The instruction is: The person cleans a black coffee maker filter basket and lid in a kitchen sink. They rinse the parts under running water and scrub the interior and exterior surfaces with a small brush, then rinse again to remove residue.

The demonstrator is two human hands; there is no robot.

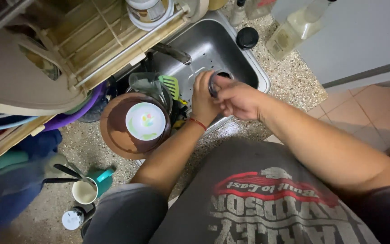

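Over a steel sink [213, 43], my left hand [202, 97] and my right hand [238, 99] meet around a small dark round lid or ring [213, 83]. Both hands grip it below the faucet [172, 53]. A red string bracelet sits on my left wrist. What the ring belongs to is hidden by my fingers. A brown plate [116, 131] with a small white bowl [146, 121] on it lies left of my hands, at the sink's left side.
A clear glass [144, 83] and a green spatula [171, 86] stand behind the plate. A dish rack [95, 40] hangs upper left. A teal mug [89, 189] with utensils sits on the speckled counter. Bottles [290, 31] and a black cap [247, 37] stand behind the sink.
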